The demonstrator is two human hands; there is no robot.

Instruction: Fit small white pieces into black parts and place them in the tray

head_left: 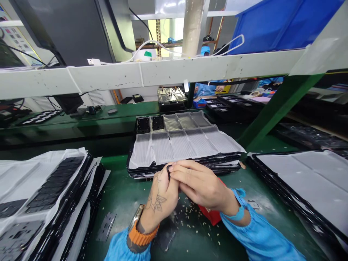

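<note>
My left hand [162, 198], with an orange band and a watch at the wrist, is closed in front of the middle tray stack. Against it my right hand [202, 184] presses its fingertips, also closed. Between the two hands shows the dark edge of a small black part [169, 170]; the rest of it is hidden by my fingers. Below the right forearm a red item [211, 216] lies partly covered on the green bench. A flat dark plate [106, 226] rests left of my left wrist, and many tiny pale bits [191, 214] are scattered beneath my hands.
Ahead stands a stack of lined trays [187, 143], its top one holding two black plates [143, 125] at the back left. More tray stacks flank me, left [58, 159] and right [307, 170]. A white shelf beam [168, 74] crosses above; a green post [282, 105] slants at right.
</note>
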